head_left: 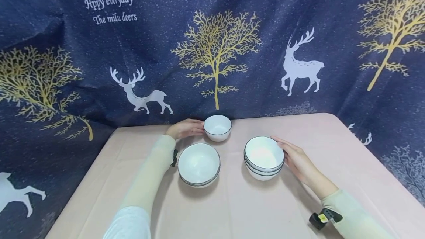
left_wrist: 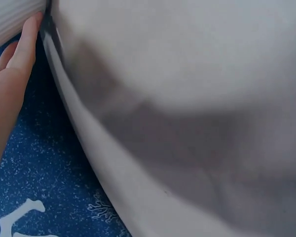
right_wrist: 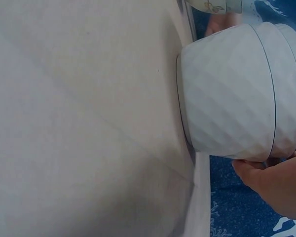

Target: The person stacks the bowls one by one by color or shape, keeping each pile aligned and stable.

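At the back of the table, a small white bowl [head_left: 217,125] with a dark rim stands by itself. My left hand [head_left: 186,128] touches its left side with outstretched fingers; in the left wrist view, the fingers [left_wrist: 27,44] meet the ribbed white bowl [left_wrist: 12,19] at the corner. To the right stands a stack of nested white bowls [head_left: 263,154] with dark rims. My right hand [head_left: 299,159] rests against its right side, fingers along the upper rim. The right wrist view shows the stack's faceted wall [right_wrist: 227,94] with the right hand [right_wrist: 276,182] touching it.
Nearer me, a wider stack of white bowls [head_left: 199,163] stands in the middle, close to my left forearm. A floral-patterned bowl [right_wrist: 207,5] shows at the right wrist view's top edge. Pale pink cloth covers the table [head_left: 232,209]; a dark blue deer-print curtain [head_left: 245,76] hangs behind.
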The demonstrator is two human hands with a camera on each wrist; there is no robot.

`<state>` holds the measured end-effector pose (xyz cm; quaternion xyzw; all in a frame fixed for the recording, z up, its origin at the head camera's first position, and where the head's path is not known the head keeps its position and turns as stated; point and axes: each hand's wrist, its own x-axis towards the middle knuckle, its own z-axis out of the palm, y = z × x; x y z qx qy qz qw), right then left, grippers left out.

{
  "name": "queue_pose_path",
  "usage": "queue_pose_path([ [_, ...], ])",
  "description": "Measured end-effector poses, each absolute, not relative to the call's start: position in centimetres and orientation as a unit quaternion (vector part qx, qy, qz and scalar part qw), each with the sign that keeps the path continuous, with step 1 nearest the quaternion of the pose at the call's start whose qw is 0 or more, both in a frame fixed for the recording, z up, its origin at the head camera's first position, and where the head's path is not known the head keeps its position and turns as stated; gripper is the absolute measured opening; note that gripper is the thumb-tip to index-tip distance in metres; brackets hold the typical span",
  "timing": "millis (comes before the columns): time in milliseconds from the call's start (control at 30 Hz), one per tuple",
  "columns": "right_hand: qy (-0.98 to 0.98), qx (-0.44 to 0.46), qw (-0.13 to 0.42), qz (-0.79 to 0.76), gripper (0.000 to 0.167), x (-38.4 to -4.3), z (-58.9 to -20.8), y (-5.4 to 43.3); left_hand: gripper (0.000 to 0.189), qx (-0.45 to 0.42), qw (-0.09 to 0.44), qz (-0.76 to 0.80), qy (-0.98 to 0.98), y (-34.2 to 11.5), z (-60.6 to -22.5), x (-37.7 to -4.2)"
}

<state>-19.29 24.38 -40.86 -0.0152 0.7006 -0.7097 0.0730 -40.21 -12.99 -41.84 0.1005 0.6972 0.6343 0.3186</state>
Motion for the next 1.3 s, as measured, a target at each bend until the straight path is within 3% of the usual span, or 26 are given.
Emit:
queue_pose_path([
  [300, 0.697, -0.007, 0.077, -0.712, 0.06, -19.4, -40.9, 24.4, 0.055, 0.102, 0.338, 0.624, 0.697, -12.8, -42.6, -40.1],
  [967, 0.693, -0.015, 0.077, -0.716, 0.059, -19.3, -41.1, 24.4, 0.055, 0.072, 0.304, 0.649, 0.693, -12.3, -42.7, -39.5],
  [1300, 0.693, -0.011, 0.075, -0.717, 0.058, -19.3, -40.9, 24.3, 0.044, 0.09, 0.298, 0.655, 0.689, -12.6, -42.9, -39.3],
])
